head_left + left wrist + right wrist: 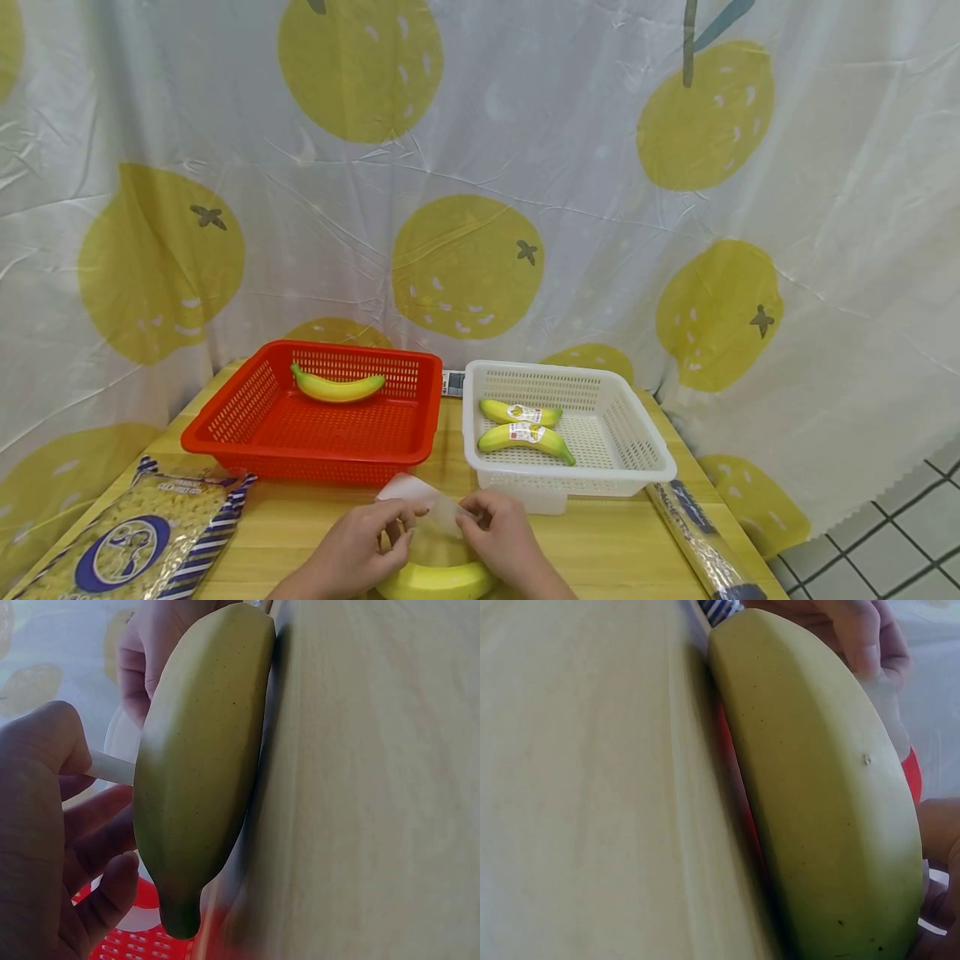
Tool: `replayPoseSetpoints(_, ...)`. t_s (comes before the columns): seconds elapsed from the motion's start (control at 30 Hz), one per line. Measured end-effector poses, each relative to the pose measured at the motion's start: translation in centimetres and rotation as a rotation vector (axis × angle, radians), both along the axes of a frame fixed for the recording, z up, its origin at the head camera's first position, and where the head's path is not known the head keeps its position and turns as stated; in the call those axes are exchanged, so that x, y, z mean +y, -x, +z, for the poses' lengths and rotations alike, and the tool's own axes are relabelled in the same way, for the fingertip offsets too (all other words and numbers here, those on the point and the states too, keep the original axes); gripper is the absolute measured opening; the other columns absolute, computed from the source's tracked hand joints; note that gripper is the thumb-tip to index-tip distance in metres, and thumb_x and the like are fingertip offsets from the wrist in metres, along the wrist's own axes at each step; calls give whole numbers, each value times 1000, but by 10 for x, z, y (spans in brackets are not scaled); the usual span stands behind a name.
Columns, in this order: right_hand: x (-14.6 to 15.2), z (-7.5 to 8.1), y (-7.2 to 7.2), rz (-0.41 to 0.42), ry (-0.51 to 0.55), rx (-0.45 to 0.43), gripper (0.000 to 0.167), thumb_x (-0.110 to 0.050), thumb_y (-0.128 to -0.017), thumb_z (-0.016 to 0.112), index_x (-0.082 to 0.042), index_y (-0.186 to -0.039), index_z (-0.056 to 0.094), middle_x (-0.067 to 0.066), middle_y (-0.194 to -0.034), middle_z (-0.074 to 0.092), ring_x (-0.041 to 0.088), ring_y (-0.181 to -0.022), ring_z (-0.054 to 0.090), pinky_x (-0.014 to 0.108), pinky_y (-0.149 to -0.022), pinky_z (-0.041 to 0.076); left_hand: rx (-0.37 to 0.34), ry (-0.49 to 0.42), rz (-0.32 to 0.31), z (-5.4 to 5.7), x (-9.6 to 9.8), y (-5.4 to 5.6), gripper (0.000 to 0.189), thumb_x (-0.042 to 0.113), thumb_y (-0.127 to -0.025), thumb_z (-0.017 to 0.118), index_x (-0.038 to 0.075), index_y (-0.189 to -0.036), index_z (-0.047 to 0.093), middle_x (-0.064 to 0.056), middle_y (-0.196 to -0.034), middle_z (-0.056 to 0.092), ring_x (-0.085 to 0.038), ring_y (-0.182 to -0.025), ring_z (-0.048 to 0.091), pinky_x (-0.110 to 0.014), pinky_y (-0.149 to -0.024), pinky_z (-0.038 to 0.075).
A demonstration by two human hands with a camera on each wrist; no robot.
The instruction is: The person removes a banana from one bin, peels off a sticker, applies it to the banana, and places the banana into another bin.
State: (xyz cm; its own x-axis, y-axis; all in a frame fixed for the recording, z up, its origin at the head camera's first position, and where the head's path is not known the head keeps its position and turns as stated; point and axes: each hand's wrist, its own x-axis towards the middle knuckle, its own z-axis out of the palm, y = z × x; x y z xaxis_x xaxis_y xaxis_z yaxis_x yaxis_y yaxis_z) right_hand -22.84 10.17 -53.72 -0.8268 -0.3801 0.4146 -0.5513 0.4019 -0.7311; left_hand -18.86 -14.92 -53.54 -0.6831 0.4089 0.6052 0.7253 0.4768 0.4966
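A yellow banana (438, 582) lies on the table at the near edge of the head view, below both hands. Above it the left hand (372, 542) pinches one side of a pale, translucent strip (408, 492) between thumb and finger. The other side is pinched by the right hand (501, 533). In the left wrist view the banana (202, 757) shows its green end, and the white strip (112, 768) runs behind it from the left thumb. In the right wrist view the banana (817, 787) hides part of the right hand; the strip (887, 705) hangs from the left fingers.
A red basket (315, 457) holds one banana without a label (337, 387). To its right, a white basket (570, 479) holds two labelled bananas (525, 437). A bag of pasta (150, 533) lies at left, a clear-and-blue packet (697, 533) at right. Behind hangs a lemon-print curtain (585, 250).
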Motion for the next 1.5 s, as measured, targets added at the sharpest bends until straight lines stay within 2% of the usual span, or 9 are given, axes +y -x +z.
replayPoseSetpoints(0.1,0,-1,1,-14,-7,-9,6,-6,-89,77,-11,-88,76,-6,-80,70,-3,-70,54,18,-61,50,14,5,9,0,0,0,31,1,-83,77,26,-94,62,12,-88,71,9,-68,53,-8,-54,42)
replayPoseSetpoints(0.3,1,-2,4,-40,-20,-28,4,-8,-89,79,-10,-91,75,-5,-82,71,-3,-68,54,18,-61,50,8,-8,-4,-1,0,0,38,-1,-82,76,30,-91,56,3,-111,76,9,-69,54,-9,-55,44)
replayPoseSetpoints(0.43,2,-3,4,-52,-8,-32,7,-9,-88,79,-7,-95,76,-3,-85,72,-3,-67,53,19,-60,50,4,-5,-9,-1,0,0,34,0,-84,76,29,-94,60,4,-112,75,8,-73,57,-10,-56,45)
replayPoseSetpoints(0.67,0,-6,4,-29,19,79,19,5,-84,76,-4,-100,74,6,-97,74,1,-78,63,22,-67,55,31,-7,-22,-1,0,0,35,0,-84,77,29,-99,63,7,-107,74,7,-76,59,-10,-59,47)
replayPoseSetpoints(0.83,0,-4,3,31,68,89,21,7,-88,71,-2,-107,74,18,-122,71,11,-86,73,24,-73,59,53,-11,-7,-1,1,0,35,0,-83,78,28,-98,64,5,-109,74,6,-79,62,-11,-60,48)
replayPoseSetpoints(0.9,0,-2,3,57,90,84,18,5,-90,70,-2,-107,74,20,-125,69,14,-89,74,25,-75,60,58,-13,-4,-1,2,-1,35,-1,-83,77,28,-98,64,5,-110,74,4,-82,64,-10,-61,49)
replayPoseSetpoints(1.2,1,0,1,172,103,137,14,-1,-93,70,-6,-105,74,5,-105,74,12,-90,71,29,-76,59,96,-13,-39,-2,2,1,35,-3,-80,78,20,-105,69,7,-100,73,2,-83,67,-11,-63,53)
replayPoseSetpoints(1.37,2,0,-1,280,14,61,29,-12,-96,72,-10,-125,70,4,-114,75,18,-100,70,34,-83,59,136,-29,-84,-1,3,1,37,-6,-79,78,18,-106,70,7,-97,74,2,-80,68,-9,-63,52)
replayPoseSetpoints(1.5,3,0,-2,332,0,38,40,-11,-94,73,-12,-134,66,3,-115,73,18,-103,69,35,-86,59,168,-47,-92,-1,3,1,37,-8,-79,77,17,-106,70,5,-96,74,1,-78,68,-8,-62,51)
